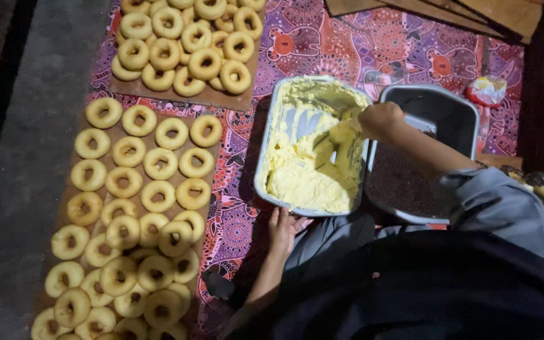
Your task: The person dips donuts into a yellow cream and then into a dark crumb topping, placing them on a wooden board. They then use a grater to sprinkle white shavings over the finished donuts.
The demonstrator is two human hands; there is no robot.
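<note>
The tray of yellow cream (303,176) sits on the patterned cloth (347,50) before me. My right hand (379,119) is clenched on a spreader (341,135) in it; my left hand (283,228) lies open against its near rim. Doughnuts (140,182) lie left.

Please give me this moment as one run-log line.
left hand: steadies cream tray | right hand: gripping tool in cream | doughnuts: plain, on boards | dark tray: beside
</note>
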